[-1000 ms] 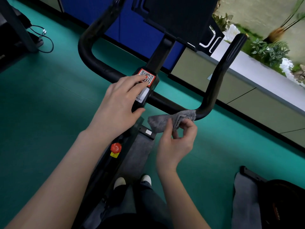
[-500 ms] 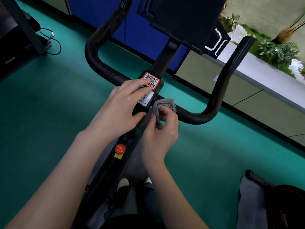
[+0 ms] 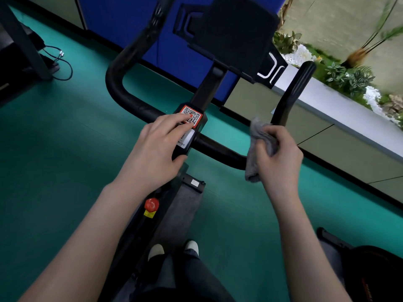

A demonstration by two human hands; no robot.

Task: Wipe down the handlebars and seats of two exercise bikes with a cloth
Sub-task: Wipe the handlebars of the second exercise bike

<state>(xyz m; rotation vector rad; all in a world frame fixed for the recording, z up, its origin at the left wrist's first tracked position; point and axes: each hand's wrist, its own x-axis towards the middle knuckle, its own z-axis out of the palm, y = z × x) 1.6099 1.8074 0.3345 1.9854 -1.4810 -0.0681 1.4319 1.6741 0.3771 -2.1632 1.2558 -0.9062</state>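
Teal floor (image 3: 54, 149) spreads beneath the bike (image 3: 174, 214). Its handlebars (image 3: 218, 150) run crosswise, each end bending away from us. Our right hand (image 3: 281, 155) grips the grey cloth (image 3: 259, 136) bunched at the right bend; we should wrap it fully and slide along that arm. Our left hand (image 3: 157, 149) rests flat on the centre clamp (image 3: 199, 127), fingers (image 3: 174, 120) straight.

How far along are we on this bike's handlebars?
Done: no wiped area can be told by sight. In hand: right hand grips the grey cloth against the handlebar at its right bend; left hand rests on the labelled centre post. Likely left: the left bar, both seats, the second bike.
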